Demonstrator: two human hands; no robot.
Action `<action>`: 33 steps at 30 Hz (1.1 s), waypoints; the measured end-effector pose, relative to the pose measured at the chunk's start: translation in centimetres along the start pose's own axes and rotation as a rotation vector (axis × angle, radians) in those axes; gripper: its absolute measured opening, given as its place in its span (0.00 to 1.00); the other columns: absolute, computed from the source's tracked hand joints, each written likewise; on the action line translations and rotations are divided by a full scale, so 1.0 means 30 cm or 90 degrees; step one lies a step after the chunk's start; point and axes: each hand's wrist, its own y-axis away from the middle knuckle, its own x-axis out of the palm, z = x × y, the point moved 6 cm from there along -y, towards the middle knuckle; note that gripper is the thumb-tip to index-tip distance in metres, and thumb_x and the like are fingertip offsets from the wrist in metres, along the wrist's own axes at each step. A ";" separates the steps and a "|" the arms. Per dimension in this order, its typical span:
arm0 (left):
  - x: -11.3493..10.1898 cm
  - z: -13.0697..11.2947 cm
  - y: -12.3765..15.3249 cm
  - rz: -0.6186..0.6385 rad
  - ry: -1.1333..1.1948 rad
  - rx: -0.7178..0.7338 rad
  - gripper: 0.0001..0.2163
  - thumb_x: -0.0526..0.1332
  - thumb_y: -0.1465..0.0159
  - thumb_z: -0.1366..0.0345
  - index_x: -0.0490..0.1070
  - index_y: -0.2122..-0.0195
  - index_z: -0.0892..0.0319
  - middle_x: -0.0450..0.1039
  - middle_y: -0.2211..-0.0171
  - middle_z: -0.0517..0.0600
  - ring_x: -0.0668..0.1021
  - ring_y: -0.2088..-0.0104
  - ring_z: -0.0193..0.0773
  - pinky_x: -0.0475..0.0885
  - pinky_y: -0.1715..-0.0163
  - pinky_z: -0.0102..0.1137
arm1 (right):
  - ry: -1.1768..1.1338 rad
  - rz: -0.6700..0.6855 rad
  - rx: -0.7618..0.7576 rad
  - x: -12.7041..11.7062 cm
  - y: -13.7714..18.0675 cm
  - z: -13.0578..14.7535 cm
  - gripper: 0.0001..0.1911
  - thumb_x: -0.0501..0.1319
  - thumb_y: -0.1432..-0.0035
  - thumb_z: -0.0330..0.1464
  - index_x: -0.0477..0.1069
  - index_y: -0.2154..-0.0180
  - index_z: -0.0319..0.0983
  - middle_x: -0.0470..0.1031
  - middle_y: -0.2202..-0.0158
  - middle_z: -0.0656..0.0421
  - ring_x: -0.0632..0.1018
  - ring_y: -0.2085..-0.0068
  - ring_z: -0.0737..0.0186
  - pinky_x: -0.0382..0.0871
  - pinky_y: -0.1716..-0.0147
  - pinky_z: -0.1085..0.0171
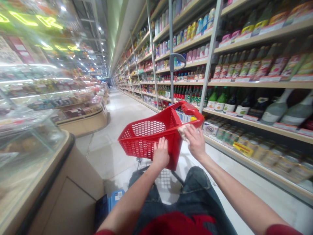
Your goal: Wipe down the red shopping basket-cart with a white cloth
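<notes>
A red plastic shopping basket [174, 149] with perforated sides stands in front of me on a wheeled frame. Its looped red handle [189, 108] rises at the right end. My left hand [161, 153] rests against the near side wall, fingers stretched out and holding nothing. At the rim just below the handle, my right hand [195, 141] presses a pale crumpled cloth [183, 133] against the red plastic. The fingers lie over the cloth and partly hide it. The visible inside of the basket shows only its perforated wall.
Shelves of bottles and cans [254, 85] line the right side. A display counter [80, 182] with a dark bumper edge stands close on the left. Beside my left forearm sits a blue object [116, 197] on the floor. A pale tiled aisle [119, 101] runs ahead.
</notes>
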 end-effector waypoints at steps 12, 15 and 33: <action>0.054 0.118 0.050 -0.002 -0.006 -0.067 0.30 0.49 0.45 0.72 0.48 0.39 0.68 0.46 0.36 0.58 0.50 0.37 0.44 0.47 0.40 0.46 | -0.053 0.264 -0.104 0.296 0.201 0.212 0.20 0.50 0.42 0.24 0.66 0.48 0.38 0.67 0.46 0.51 0.62 0.42 0.56 0.53 0.44 0.48; 0.069 0.142 0.061 0.003 -0.001 -0.081 0.30 0.50 0.45 0.72 0.48 0.39 0.68 0.46 0.36 0.57 0.50 0.37 0.43 0.47 0.40 0.46 | -0.071 0.259 -0.124 0.279 0.207 0.233 0.20 0.49 0.42 0.23 0.66 0.49 0.38 0.67 0.46 0.52 0.62 0.42 0.56 0.54 0.45 0.49; 0.105 0.318 0.105 0.012 -0.018 -0.149 0.30 0.51 0.45 0.72 0.49 0.39 0.66 0.46 0.36 0.59 0.50 0.37 0.44 0.47 0.40 0.47 | -0.106 0.303 -0.207 0.419 0.152 0.412 0.24 0.50 0.42 0.24 0.60 0.44 0.37 0.64 0.44 0.51 0.61 0.41 0.54 0.54 0.43 0.50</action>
